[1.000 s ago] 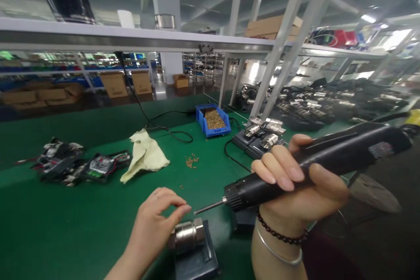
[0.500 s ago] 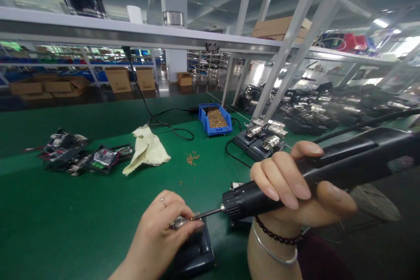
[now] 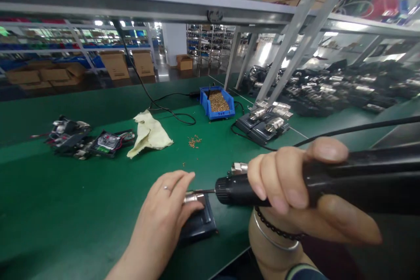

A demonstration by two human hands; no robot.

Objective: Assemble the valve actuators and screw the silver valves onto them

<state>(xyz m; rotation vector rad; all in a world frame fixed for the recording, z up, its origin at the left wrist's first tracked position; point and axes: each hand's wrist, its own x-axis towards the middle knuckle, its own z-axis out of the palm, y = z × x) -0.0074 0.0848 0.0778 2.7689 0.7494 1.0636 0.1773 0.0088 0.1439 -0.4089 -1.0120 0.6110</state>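
Observation:
My right hand (image 3: pixel 285 179) is wrapped round a black electric screwdriver (image 3: pixel 231 190), which lies nearly level and points left. Its thin bit reaches a silver metal fitting (image 3: pixel 194 198) on a dark plastic housing (image 3: pixel 200 225). My left hand (image 3: pixel 160 210) steadies this housing, thumb and forefinger parted on either side of the fitting. Its other fingers are mostly hidden behind the hand. The bit's very tip and any screw under it are too small to make out. Behind the screwdriver shows another silver fitting (image 3: pixel 239 168).
Loose brass-coloured screws (image 3: pixel 194 141) lie on the green mat beyond my hands. Farther back is a blue bin (image 3: pixel 221 114) of screws. A pale yellow cloth (image 3: pixel 152 133) and opened units with wires (image 3: pixel 108 142) are leftward; finished-looking housings (image 3: pixel 260 127) and a cable sit rightward.
My left fingers have parted from their pinch at the bit's tip. The screwdriver has become more level, its bit now down at the fitting. The view has tilted downward.

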